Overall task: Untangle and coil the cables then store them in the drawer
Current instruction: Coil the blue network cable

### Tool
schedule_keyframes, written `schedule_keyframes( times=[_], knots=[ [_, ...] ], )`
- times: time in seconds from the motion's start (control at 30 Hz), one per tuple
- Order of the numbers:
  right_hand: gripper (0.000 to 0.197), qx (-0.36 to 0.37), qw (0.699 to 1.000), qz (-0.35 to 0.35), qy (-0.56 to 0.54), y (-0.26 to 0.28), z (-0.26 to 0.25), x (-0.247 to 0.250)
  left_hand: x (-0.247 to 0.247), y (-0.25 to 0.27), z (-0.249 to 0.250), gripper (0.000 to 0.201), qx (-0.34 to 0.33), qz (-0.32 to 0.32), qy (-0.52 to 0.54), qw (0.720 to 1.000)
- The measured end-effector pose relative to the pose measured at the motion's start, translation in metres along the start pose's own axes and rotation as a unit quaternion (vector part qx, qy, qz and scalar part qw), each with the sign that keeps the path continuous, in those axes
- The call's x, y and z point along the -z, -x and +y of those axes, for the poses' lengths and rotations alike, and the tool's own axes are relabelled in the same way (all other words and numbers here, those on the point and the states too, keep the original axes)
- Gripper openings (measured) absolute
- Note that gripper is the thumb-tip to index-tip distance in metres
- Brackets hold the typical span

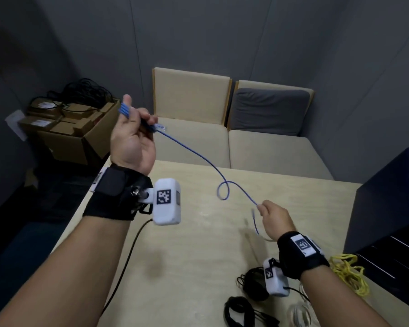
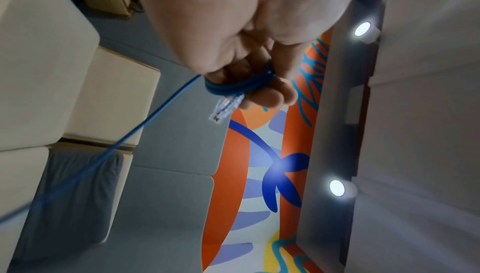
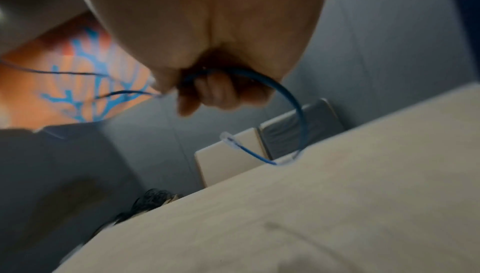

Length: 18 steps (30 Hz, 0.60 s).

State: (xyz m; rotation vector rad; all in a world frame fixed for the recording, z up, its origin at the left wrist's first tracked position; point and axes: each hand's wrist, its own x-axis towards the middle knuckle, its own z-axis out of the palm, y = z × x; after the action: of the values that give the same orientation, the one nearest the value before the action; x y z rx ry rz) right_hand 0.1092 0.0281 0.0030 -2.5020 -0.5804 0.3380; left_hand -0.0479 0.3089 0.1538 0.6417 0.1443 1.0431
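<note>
A blue network cable (image 1: 194,152) runs through the air from my raised left hand (image 1: 134,135) down to my right hand (image 1: 273,218), with one small loop in mid-span. Several turns of it are wound round the left hand's fingers (image 2: 262,96), and a clear plug (image 2: 226,107) sticks out beside them. The right hand pinches the cable (image 3: 285,90) near its other end; that short tail curves down to a second clear plug (image 3: 228,137) just above the table (image 1: 187,256). Black cable bundles (image 1: 241,310) and a yellow cable (image 1: 350,272) lie on the table near my right wrist.
A dark blue cabinet (image 1: 392,208) with an open drawer stands at the table's right edge. A beige sofa (image 1: 246,142) with a grey cushion is behind the table. A cardboard box (image 1: 76,128) full of small boxes and black cables sits on the floor at left.
</note>
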Motion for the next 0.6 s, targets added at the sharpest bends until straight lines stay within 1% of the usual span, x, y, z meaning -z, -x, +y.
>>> schedule_keyframes(
  times=[0.1, 0.17, 0.23, 0.3, 0.4, 0.47, 0.5, 0.53, 0.57, 0.6],
  knots=[
    [0.027, -0.071, 0.996, 0.032, 0.035, -0.009, 0.026, 0.013, 0.002, -0.010, 0.016, 0.046, -0.041, 0.019, 0.015, 0.999],
    [0.025, -0.101, 0.992, 0.044, 0.065, -0.011, 0.035, 0.017, 0.003, -0.011, 0.018, 0.046, -0.044, 0.006, -0.015, 0.999],
    [0.020, -0.119, 0.988, 0.037, 0.091, -0.014, 0.034, 0.017, 0.000, 0.000, 0.007, 0.046, -0.021, -0.038, -0.077, 0.996],
    [0.017, -0.126, 0.987, 0.021, 0.100, -0.016, 0.021, 0.016, -0.006, 0.018, -0.013, 0.045, 0.029, -0.102, -0.127, 0.986],
    [0.021, -0.103, 0.990, -0.009, 0.100, -0.017, 0.001, 0.015, -0.014, 0.042, -0.042, 0.046, 0.110, -0.167, -0.156, 0.967],
    [0.031, -0.075, 0.994, -0.005, 0.081, -0.017, -0.009, 0.018, -0.018, 0.053, -0.055, 0.045, 0.138, -0.193, -0.168, 0.957],
    [0.032, -0.051, 0.997, 0.017, 0.047, -0.017, -0.015, 0.021, -0.020, 0.057, -0.059, 0.041, 0.145, -0.203, -0.175, 0.952],
    [0.030, -0.014, 0.998, 0.054, -0.001, -0.017, -0.023, 0.026, -0.021, 0.060, -0.061, 0.038, 0.151, -0.212, -0.180, 0.949],
    [0.027, 0.021, 0.994, 0.093, -0.061, -0.015, -0.034, 0.030, -0.022, 0.061, -0.063, 0.037, 0.158, -0.218, -0.182, 0.946],
    [0.025, 0.052, 0.984, 0.118, -0.119, -0.012, -0.046, 0.035, -0.023, 0.063, -0.064, 0.036, 0.165, -0.223, -0.182, 0.943]
  ],
)
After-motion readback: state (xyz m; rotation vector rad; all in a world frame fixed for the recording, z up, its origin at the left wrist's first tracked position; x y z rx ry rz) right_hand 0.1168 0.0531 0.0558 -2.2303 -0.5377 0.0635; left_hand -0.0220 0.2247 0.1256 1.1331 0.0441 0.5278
